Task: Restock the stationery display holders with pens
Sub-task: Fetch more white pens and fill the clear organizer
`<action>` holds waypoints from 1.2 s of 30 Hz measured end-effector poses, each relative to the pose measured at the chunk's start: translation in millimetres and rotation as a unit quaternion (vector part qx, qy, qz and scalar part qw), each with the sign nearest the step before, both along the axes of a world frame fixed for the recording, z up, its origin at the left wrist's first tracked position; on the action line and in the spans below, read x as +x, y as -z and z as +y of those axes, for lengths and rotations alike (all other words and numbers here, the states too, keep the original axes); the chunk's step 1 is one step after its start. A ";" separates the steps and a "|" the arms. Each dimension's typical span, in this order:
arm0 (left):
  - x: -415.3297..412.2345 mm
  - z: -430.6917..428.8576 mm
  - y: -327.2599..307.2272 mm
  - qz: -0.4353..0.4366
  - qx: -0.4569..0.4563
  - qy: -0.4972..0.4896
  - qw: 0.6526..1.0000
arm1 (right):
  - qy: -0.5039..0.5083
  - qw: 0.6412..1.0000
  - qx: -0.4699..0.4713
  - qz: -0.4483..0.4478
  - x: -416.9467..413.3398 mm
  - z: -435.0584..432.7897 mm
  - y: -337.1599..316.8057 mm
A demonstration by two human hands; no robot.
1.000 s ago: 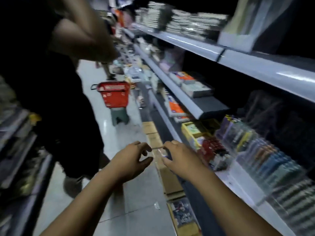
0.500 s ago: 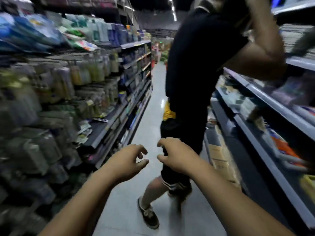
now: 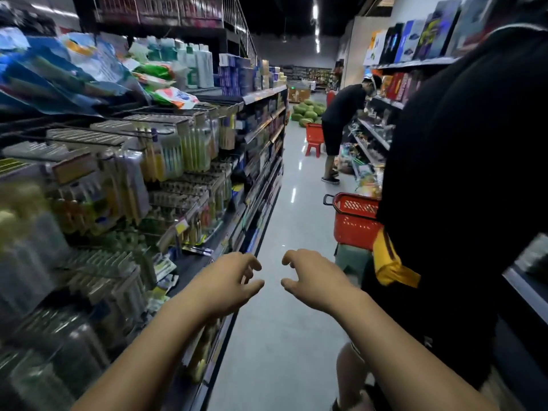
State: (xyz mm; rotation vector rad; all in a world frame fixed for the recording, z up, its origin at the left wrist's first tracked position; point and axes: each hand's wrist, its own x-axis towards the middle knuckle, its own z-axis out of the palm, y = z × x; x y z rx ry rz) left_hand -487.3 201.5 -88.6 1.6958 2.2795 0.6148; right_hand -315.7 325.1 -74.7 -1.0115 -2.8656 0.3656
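Over aisle (image 3: pixel 292 345): left hand (image 3: pixel 228 280), right hand (image 3: pixel 314 280), fingers loosely curled, empty; shelf goods (image 3: pixel 44 232) blurred.

Floor (image 3: pixel 292 221): smooth, glossy, mirroring the ceiling lights. Basket (image 3: pixel 354 225): red moulded plastic with perforated walls. Hanging packs (image 3: pixel 175 155): clear, shiny plastic on thin metal wire hooks (image 3: pixel 118 130). Bags (image 3: pixel 59 75): glossy printed film. Shirt (image 3: pixel 474 158): black matt cloth.
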 end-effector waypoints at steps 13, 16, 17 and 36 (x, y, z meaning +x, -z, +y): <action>-174.0 273.3 -12.6 -0.013 0.004 0.016 1.000 | 0.062 0.998 -0.021 0.013 -186.6 267.6 -10.4; -225.1 351.1 -6.9 -0.010 0.009 0.024 1.000 | 0.084 0.996 -0.026 0.032 -237.7 338.9 -6.0; -244.1 378.6 -5.9 -0.009 0.014 0.026 1.000 | 0.089 0.995 -0.027 0.037 -255.3 363.2 -5.2; -438.2 918.7 -3.4 -0.051 0.000 0.118 0.992 | 0.192 0.981 -0.001 0.019 -421.5 864.1 -8.9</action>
